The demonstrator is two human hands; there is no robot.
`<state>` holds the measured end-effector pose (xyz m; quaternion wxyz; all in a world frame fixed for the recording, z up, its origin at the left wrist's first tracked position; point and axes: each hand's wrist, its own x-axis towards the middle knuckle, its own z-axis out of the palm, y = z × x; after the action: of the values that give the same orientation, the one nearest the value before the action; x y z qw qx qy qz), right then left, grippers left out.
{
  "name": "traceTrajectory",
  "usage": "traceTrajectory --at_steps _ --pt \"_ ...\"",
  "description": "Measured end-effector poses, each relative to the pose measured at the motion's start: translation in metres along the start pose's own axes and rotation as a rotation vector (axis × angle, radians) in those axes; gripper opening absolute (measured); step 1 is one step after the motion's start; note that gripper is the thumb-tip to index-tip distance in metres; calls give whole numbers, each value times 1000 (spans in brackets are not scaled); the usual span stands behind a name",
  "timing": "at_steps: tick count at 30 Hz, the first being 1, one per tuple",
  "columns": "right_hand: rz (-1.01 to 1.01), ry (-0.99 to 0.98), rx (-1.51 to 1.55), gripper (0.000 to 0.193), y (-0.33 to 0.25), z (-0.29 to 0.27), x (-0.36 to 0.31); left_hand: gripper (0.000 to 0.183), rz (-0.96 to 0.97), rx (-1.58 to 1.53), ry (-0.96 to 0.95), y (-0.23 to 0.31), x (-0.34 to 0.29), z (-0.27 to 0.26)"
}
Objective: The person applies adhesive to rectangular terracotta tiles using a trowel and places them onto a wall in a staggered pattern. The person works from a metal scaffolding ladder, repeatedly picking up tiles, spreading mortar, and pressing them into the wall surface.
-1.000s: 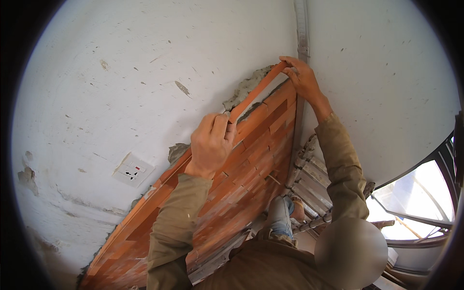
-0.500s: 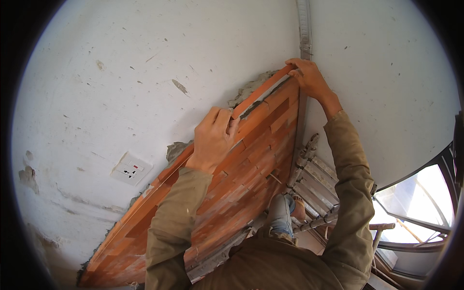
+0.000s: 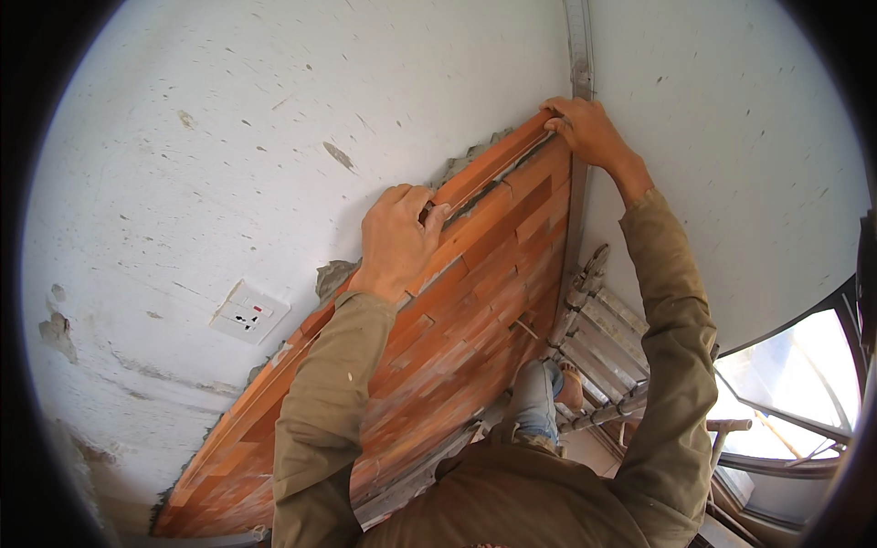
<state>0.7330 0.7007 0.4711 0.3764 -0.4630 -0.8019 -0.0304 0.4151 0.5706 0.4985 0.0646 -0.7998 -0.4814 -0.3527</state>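
A long orange-red brick tile (image 3: 493,168) lies along the top edge of the brick-tiled wall face (image 3: 457,310), close to the corner. My left hand (image 3: 399,239) grips its near end between thumb and fingers. At its far end, beside the corner, my right hand (image 3: 585,134) is closed over the tile, fingers on top and thumb on the front face. Grey mortar (image 3: 470,157) bulges behind the tile against the white wall, and a dark mortar line shows beneath it.
A white wall socket (image 3: 249,314) sits left of my left forearm. A metal strip (image 3: 580,55) runs up the corner. Below my right arm stand metal scaffold rungs (image 3: 607,342), with my leg (image 3: 536,402) beside them. At the right is a bright window (image 3: 795,384).
The tile has tipped and settled closer to the course below, narrowing the gap. My left hand has shifted slightly up and left, and my right hand slightly up and right.
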Motion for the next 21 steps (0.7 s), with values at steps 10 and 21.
traceTrajectory --at_steps 10,21 --pt "37 -115 -124 28 -2 0 6 17 -17 182 -72 2 -4 4" --pt "72 -152 -104 32 -5 10 3 14 58 345 -23 4 -7 8"
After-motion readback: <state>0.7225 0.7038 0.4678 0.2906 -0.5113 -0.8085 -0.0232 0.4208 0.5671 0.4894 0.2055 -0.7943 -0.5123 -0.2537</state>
